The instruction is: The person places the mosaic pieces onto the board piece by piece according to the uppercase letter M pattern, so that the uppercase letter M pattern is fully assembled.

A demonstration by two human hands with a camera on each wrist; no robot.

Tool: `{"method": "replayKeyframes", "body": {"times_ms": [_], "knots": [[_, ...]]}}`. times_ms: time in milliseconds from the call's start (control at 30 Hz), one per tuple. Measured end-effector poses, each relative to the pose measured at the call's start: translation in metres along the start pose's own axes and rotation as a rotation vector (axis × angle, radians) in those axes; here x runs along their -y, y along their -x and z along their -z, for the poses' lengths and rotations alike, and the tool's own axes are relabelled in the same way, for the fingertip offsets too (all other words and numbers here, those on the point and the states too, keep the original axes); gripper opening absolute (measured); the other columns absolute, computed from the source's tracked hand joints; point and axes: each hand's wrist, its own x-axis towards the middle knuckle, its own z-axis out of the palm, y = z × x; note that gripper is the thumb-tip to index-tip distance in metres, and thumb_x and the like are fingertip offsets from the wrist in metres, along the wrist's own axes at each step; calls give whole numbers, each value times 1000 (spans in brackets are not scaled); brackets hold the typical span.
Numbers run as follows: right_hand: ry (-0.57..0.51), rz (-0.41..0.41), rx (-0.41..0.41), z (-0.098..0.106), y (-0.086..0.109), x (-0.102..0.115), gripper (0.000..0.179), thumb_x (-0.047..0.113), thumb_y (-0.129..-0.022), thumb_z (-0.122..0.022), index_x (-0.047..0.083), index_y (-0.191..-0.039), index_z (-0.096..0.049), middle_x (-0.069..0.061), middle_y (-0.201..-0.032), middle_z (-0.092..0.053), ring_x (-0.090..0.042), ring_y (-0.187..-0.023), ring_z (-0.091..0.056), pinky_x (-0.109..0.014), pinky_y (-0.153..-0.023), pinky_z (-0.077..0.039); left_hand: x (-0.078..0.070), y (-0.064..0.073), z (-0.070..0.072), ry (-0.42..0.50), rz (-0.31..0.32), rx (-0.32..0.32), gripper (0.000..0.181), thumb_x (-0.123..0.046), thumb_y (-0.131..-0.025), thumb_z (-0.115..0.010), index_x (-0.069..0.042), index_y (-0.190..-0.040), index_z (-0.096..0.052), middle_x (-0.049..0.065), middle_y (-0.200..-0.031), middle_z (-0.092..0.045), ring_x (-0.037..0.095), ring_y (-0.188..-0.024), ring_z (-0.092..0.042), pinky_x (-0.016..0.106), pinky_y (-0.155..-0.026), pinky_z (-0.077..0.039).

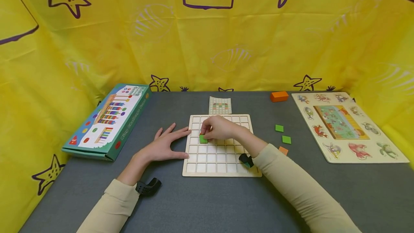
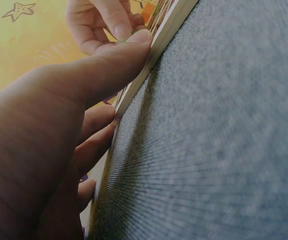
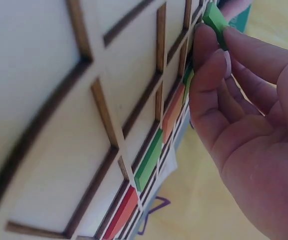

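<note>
A pale wooden grid board (image 1: pixel 221 174) lies in front of me, divided into square cells. Over its left part, my right hand (image 1: pixel 220 128) pinches a green square tile (image 3: pixel 214 21) between thumb and fingers. Part of that tile shows below the fingertips in the head view. In the right wrist view a red tile (image 3: pixel 120 214), a green tile (image 3: pixel 148 161) and an orange tile (image 3: pixel 172 114) sit in a row of cells, largely hidden by the hand from above. My left hand (image 1: pixel 165 146) has its fingers spread, with thumb and fingertips at the board's left edge.
Behind the board is a small pattern card (image 1: pixel 220 100). To the right lie two loose green tiles (image 1: pixel 279 128), an orange tile (image 1: pixel 283 150) partly behind the right forearm, and an orange block (image 1: pixel 279 96). A sea-animal puzzle board (image 1: pixel 347 125) lies far right, a game box (image 1: pixel 108 118) left.
</note>
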Motion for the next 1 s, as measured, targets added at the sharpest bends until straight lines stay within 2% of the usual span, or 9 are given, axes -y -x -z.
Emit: {"method": "replayKeyframes", "body": {"times_ms": [400, 767, 1000], "knots": [[102, -3, 2, -5, -1, 4, 3, 9, -94, -73, 6, -94, -73, 4, -82, -65, -11, -76, -58, -26, -74, -48, 1, 1, 0, 3, 0, 6, 87, -60, -84, -76, -23, -156, -43, -2, -162, -32, 41, -152, -5, 69, -111, 7], [57, 8, -10, 3, 6, 1, 5, 8, -95, -71, 7, -99, -73, 4, -89, -68, -13, -83, -62, -28, -78, -50, 1, 1, 0, -3, -3, 7, 87, -61, -84, -75, -24, -156, -43, -3, -163, -31, 40, -152, -5, 68, -111, 7], [13, 13, -48, 14, 19, -8, 11, 11, -95, -71, 5, -104, -72, 1, -90, -66, -16, -83, -61, -30, -78, -51, 0, 0, 0, 1, 4, 10, 87, -60, -84, -75, -23, -156, -43, -2, -163, -31, 39, -152, -4, 67, -112, 7]]}}
